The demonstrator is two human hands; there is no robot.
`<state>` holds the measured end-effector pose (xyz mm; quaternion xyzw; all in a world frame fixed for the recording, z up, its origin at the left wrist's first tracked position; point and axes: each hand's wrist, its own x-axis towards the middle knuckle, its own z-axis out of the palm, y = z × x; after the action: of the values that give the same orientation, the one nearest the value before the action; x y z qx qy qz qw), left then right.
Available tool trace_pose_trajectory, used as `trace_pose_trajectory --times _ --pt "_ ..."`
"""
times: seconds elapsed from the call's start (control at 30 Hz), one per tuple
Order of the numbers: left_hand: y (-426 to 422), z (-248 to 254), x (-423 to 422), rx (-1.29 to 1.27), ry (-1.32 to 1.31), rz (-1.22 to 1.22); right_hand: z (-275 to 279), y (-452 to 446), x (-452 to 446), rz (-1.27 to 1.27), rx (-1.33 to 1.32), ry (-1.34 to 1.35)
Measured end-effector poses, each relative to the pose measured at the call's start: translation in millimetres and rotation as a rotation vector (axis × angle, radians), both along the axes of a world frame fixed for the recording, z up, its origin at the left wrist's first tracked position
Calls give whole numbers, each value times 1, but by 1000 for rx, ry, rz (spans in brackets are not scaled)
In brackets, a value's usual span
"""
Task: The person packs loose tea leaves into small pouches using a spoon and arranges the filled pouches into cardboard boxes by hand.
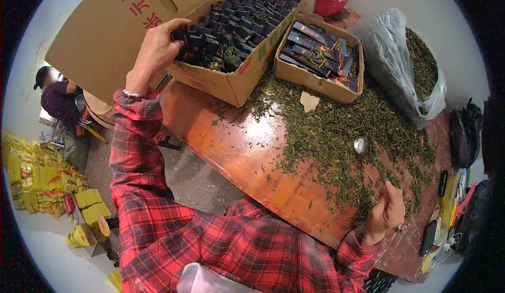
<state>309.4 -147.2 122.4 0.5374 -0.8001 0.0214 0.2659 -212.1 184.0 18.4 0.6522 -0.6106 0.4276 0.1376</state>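
Observation:
My left hand (160,48) reaches to the near left corner of a large cardboard box (210,85). Its thumb and forefinger close around a black pouch (181,34) at the end of the rows. Many more black pouches (247,25) stand upright in that box, with dried leaves scattered over some of them. Low on the right, my right hand (386,211) grips the handle of a metal spoon (362,146). The spoon's bowl lies over a spread heap of dried tea-like leaves (336,130) on the wooden table (226,140).
A smaller carton (321,85) holds flat black packets and leaves. Behind the heap, a clear plastic bag (392,56) contains more leaves. Pens and a black device (430,238) lie at right. Yellow packages (37,177) fill the left floor, near another person (59,101).

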Motion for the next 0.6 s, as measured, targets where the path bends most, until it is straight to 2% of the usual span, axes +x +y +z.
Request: trace_pose_trajectory --times 0.3,0.6 --pt "0 2 17 2 10 71 -3 -2 3 -33 22 -24" --pt "-8 -9 10 -64 -158 67 -6 -4 1 -19 25 8"
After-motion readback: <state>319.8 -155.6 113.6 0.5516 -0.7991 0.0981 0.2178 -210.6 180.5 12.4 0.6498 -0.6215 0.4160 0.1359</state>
